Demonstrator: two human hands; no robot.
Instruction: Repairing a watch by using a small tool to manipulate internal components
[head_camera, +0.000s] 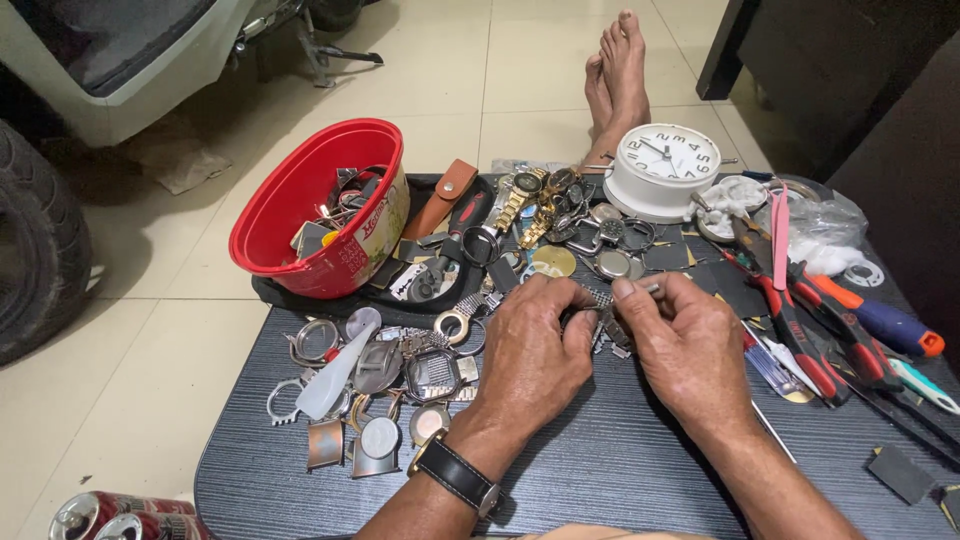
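Note:
My left hand (530, 355) and my right hand (685, 350) meet over the middle of a dark wood-grain table (620, 470). Both pinch a metal watch bracelet (606, 322) that hangs between the fingertips. The right hand also holds a thin metal tool (652, 289) near its thumb; a thin rod also shows below that hand. A black-strapped wristwatch (458, 474) sits on my left wrist. Loose watch cases and parts (385, 385) lie just left of my left hand.
A tilted red bowl (325, 205) of parts stands at the back left. Several watches (545, 205), a white alarm clock (662, 168), red-handled pliers (800, 335), a screwdriver (885, 325) and a plastic bag (825, 235) crowd the back and right. Bare feet (618, 75) rest beyond; cans (110, 515) sit on the floor.

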